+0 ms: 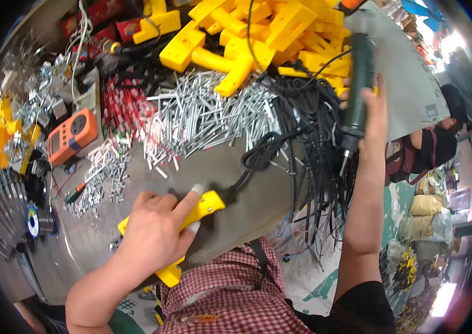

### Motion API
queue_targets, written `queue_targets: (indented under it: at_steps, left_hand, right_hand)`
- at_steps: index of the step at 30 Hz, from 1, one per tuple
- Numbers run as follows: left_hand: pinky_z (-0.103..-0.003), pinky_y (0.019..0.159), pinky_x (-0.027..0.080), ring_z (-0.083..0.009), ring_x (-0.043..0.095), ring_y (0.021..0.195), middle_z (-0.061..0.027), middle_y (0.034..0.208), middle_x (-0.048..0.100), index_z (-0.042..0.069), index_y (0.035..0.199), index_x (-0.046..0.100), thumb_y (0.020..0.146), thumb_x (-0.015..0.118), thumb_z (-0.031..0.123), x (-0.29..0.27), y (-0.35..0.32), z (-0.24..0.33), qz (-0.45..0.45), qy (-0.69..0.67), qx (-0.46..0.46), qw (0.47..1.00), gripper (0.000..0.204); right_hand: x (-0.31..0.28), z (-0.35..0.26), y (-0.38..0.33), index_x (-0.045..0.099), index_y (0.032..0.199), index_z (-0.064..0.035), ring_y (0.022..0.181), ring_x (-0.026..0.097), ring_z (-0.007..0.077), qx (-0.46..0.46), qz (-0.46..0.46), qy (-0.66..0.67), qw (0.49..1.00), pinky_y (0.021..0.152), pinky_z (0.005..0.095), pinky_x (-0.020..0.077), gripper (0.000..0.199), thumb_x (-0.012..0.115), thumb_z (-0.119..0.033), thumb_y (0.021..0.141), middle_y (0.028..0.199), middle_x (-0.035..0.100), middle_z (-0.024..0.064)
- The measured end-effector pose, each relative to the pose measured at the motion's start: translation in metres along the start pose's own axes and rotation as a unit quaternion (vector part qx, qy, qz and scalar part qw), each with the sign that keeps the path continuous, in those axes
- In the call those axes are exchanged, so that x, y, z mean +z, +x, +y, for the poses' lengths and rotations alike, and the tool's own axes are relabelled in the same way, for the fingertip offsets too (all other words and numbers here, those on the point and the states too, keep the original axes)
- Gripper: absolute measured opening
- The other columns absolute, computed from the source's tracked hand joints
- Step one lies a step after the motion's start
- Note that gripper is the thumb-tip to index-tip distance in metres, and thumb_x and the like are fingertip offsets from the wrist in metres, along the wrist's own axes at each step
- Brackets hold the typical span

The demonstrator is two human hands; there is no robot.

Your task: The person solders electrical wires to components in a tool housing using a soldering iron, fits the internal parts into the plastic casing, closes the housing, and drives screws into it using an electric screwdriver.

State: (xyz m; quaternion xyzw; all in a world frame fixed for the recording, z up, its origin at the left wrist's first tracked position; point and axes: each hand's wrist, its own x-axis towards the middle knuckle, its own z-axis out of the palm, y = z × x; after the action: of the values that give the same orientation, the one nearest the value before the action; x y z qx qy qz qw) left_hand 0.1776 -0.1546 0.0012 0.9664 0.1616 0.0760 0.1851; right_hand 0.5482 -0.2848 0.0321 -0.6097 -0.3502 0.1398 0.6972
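Note:
My left hand (155,231) is pressed over a yellow plastic housing (209,204) near the table's front edge, its fingers wrapped round the middle. A small screw shows in the housing's upper end, and a black cord (241,181) runs from there to a coil. The part under my palm is hidden. Raised at the right, my right hand (374,111) grips a dark green electric screwdriver (358,83) upright, its metal bit (345,161) pointing down. Behind the bit hang many black cables (319,133) over the table edge.
Yellow housings (280,33) are heaped at the back. Metal rods (208,111) lie before them, with small fasteners (110,172) left. An orange meter (73,135), a solder spool (40,221) and a small screwdriver (74,192) are further left. A person (425,147) sits at the right.

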Motion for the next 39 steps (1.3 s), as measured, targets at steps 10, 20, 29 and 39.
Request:
queue_targets:
  at_steps: [10,20,29,39]
  left_hand:
    - [-0.036,0.081,0.04,-0.0239,0.058,0.069,-0.0066,0.071,0.056,0.006,0.111,0.059,0.069,0.071,0.026,0.015,0.007,0.005,-0.027,0.055,0.001,0.998,0.048]
    - [-0.034,0.081,0.039,-0.0218,0.059,0.068,-0.0069,0.07,0.058,0.004,0.108,0.06,0.07,0.068,0.023,0.025,0.002,-0.008,-0.031,0.026,0.008,0.999,0.044]
    - [-0.034,0.084,0.038,-0.0216,0.06,0.07,-0.007,0.07,0.059,0.003,0.108,0.059,0.073,0.063,0.021,0.026,0.001,-0.003,-0.027,0.064,0.015,0.997,0.039]
    - [-0.034,0.085,0.038,-0.0209,0.06,0.072,-0.0068,0.073,0.06,0.002,0.108,0.059,0.071,0.065,0.022,0.028,0.0,0.001,-0.035,0.073,0.02,0.997,0.042]
  right_hand:
    - [0.144,-0.023,-0.122,0.008,0.144,-0.0097,0.056,0.052,0.0172,-0.071,-0.157,0.118,0.978,0.053,0.0328,0.0462,0.082,0.059,-0.04,0.087,0.083,0.049,0.0083]
    - [0.17,-0.022,-0.155,0.038,0.116,-0.0097,0.066,0.058,0.0262,-0.037,-0.172,0.185,0.967,0.061,0.0371,0.0496,0.062,0.072,-0.042,0.076,0.079,0.06,0.0141]
    - [0.166,-0.002,-0.146,0.031,0.132,-0.014,0.06,0.056,0.02,-0.155,-0.297,0.197,0.922,0.053,0.0335,0.0474,0.072,0.069,-0.044,0.08,0.083,0.056,0.0075]
    - [0.17,-0.027,-0.163,0.012,0.138,-0.0125,0.073,0.061,0.0241,-0.005,-0.146,0.164,0.976,0.074,0.0357,0.0507,0.091,0.073,-0.041,0.077,0.079,0.06,0.0118]
